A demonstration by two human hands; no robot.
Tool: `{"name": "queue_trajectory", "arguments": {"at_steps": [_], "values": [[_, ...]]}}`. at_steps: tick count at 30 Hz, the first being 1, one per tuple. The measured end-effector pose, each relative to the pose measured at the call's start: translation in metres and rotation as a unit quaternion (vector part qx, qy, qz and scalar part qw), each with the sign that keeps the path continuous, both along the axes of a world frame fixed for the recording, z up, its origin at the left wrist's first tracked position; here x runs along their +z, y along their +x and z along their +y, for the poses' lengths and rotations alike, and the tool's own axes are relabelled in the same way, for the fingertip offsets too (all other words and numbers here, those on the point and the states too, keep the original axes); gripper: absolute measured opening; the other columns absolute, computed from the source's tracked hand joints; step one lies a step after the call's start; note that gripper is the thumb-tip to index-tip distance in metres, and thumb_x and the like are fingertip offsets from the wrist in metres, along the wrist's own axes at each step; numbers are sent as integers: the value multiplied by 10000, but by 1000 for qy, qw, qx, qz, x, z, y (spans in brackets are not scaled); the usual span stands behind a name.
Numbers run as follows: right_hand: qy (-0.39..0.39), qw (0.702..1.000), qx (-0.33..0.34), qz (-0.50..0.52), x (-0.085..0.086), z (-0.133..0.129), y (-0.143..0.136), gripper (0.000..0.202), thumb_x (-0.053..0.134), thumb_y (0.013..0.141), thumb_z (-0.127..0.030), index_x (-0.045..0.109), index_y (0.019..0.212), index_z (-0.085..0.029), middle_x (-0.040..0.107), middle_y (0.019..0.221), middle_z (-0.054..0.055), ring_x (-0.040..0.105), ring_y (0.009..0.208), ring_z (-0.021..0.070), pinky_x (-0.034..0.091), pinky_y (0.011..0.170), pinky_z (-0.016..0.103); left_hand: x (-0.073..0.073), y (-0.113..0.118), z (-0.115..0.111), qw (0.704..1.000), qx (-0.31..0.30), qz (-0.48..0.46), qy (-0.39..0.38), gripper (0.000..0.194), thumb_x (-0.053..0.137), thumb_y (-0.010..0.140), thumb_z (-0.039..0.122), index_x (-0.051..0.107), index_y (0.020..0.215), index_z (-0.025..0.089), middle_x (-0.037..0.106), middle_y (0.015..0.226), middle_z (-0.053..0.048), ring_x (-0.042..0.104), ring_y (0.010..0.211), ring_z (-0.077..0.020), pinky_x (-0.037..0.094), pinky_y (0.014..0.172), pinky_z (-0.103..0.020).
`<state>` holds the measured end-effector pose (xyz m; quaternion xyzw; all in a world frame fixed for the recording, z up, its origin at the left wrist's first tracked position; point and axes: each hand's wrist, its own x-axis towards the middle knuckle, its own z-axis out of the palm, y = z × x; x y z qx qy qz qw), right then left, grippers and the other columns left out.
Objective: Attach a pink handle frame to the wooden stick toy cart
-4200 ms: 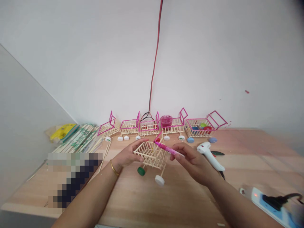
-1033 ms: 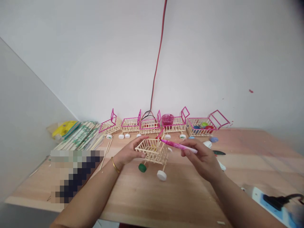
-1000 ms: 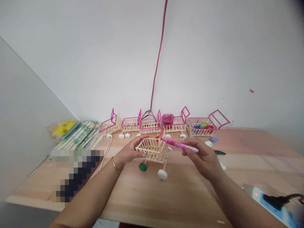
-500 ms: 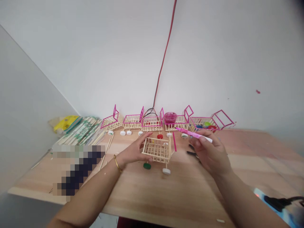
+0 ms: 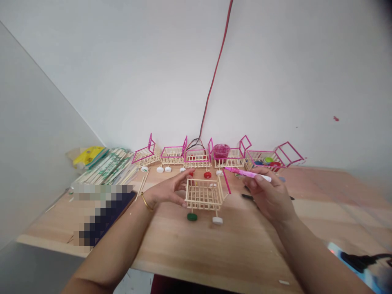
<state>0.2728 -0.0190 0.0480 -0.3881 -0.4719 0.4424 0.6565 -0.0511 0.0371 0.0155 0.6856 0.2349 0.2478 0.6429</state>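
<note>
A small cart of pale sticks (image 5: 204, 195) stands mid-table, with a green wheel (image 5: 192, 217) and a white wheel (image 5: 217, 221) at its front. My left hand (image 5: 168, 190) is at the cart's left side, thumb and fingers apart, fingertips at or very near the frame. Above and right of the cart, my right hand (image 5: 271, 192) grips a pink and white marker (image 5: 248, 173), its pink tip pointing left. A pink stick (image 5: 227, 182) slants up at the cart's right end.
Several carts with pink rims (image 5: 172, 153) line the wall, one beside a pink-stained cup (image 5: 221, 152). Bundled sticks in packaging (image 5: 107, 167) and a yellow packet (image 5: 88, 156) lie left. Black-handled tool (image 5: 248, 197) is under my right hand; a corded device (image 5: 352, 261) sits lower right.
My left hand's fingers have loosened from the cart's left side and moved slightly left of it. The marker is still in my right hand, its tip slightly lower. The view has shifted a little.
</note>
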Motion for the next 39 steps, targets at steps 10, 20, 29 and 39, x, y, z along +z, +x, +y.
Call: {"name": "queue_trajectory", "arguments": {"at_steps": [10, 20, 29, 39], "values": [[24, 1000, 1, 5, -5, 3, 3, 218, 772, 800, -427, 658, 902, -271, 479, 639, -45, 496, 625, 133, 470, 617, 285, 5, 12, -10, 994, 30, 51, 94, 1220, 962, 557, 242, 302, 1577, 350, 452, 1501, -143, 453, 1383, -358, 389, 1134, -547], [33, 997, -61, -22, -14, 10, 8, 276, 795, 790, -471, 723, 955, -262, 628, 720, -21, 585, 671, 127, 500, 623, 253, -1, 11, -5, 999, 14, 28, 9, 924, 933, 633, 263, 511, 1455, 278, 525, 1485, -134, 524, 1351, -315, 450, 1098, -478], [81, 940, -197, -267, 20, 22, 9, 297, 611, 927, -498, 698, 1035, -235, 683, 785, 15, 645, 734, 173, 519, 675, 294, 4, 14, -5, 995, 15, 81, 61, 768, 905, 662, 341, 609, 1359, 212, 632, 1379, -109, 548, 1314, -299, 410, 1124, -463], [124, 792, -141, -581, 61, 91, 0, 246, 542, 911, -341, 718, 1008, -201, 749, 818, 55, 660, 690, 198, 469, 670, 303, 0, 21, -6, 991, 11, 82, 106, 707, 930, 613, 362, 647, 1236, 186, 659, 1302, -114, 588, 1241, -288, 413, 1097, -434]]}}
